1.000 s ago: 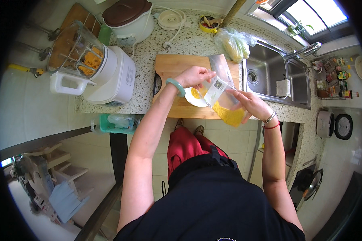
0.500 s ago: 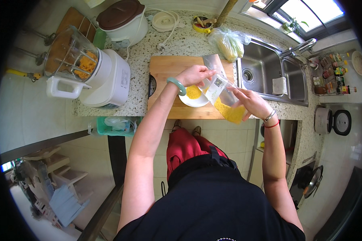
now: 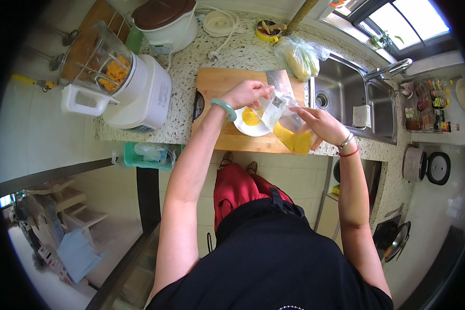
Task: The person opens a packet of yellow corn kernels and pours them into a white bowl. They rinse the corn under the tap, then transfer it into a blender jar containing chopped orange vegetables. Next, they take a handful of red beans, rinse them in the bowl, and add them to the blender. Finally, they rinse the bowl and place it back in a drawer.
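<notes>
A clear plastic bag of yellow crumbs [image 3: 293, 138] with a white label is tilted over the wooden cutting board [image 3: 222, 77]. My left hand [image 3: 249, 95] pinches the bag's upper end near its opening. My right hand [image 3: 323, 127] has its fingers closed round the bag's other side, lower down. Beneath the bag's upper end, a small white dish [image 3: 243, 128] holds a heap of yellow crumbs [image 3: 251, 117]. Behind the bag lies a silvery flat packet [image 3: 280, 79] on the board, partly hidden by the bag.
At the left stands a food processor [image 3: 139, 98] with orange mash in its jug. A lidded white cooker [image 3: 165, 26] and a yellow pot [image 3: 267, 32] are at the back. A bag of vegetables [image 3: 300, 57] lies beside the steel sink [image 3: 341, 77]. Bottles fill a rack at the right.
The whole view has shifted slightly. Both hands still hold the bag over the dish, and the crumbs inside it have settled a little differently.
</notes>
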Tool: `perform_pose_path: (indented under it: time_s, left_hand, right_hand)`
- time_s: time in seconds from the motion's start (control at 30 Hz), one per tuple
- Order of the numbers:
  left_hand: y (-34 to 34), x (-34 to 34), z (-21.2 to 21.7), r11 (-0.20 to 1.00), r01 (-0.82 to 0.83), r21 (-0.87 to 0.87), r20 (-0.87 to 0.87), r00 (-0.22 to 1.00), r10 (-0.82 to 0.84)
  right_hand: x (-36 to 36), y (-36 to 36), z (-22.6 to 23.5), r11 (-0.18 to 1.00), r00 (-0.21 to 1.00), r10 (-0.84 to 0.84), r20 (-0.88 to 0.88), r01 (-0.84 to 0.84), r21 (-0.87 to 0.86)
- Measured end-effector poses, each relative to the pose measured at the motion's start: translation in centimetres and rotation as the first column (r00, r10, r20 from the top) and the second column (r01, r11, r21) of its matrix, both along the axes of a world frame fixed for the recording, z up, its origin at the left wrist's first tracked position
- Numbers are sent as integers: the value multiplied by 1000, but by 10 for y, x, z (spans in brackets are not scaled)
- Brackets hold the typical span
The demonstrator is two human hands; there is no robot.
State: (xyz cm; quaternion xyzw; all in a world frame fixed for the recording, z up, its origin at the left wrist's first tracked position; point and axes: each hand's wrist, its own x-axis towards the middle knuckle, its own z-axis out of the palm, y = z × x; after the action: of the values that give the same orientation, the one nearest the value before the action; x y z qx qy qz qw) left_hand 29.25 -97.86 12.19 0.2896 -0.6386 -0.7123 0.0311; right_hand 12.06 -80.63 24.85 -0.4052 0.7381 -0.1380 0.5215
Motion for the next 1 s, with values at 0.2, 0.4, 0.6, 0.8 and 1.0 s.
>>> perform_pose_path:
  time_s: [0.2, 0.4, 0.6, 0.8, 1.0]
  left_hand:
    - [13, -7, 10, 993, 50, -105, 7, 999, -50]
    - [29, -20, 15, 948, 136, -288, 137, 986, -100]
    - [53, -35, 44, 805, 247, -540, 222, 964, -147]
    - [93, -49, 77, 526, 247, -814, 202, 969, -142]
    - [143, -69, 97, 83, 217, -973, 202, 965, -166]
  right_hand:
    - [-11, 33, -31, 996, 995, -48, 91, 54, -72]
    - [-8, 78, -71, 968, 954, -86, 287, 148, -203]
    - [1, 109, -105, 922, 870, -173, 461, 307, -235]
    - [6, 130, -133, 876, 827, -171, 535, 376, -302]
    - [15, 141, -178, 797, 940, -233, 248, 330, -505]
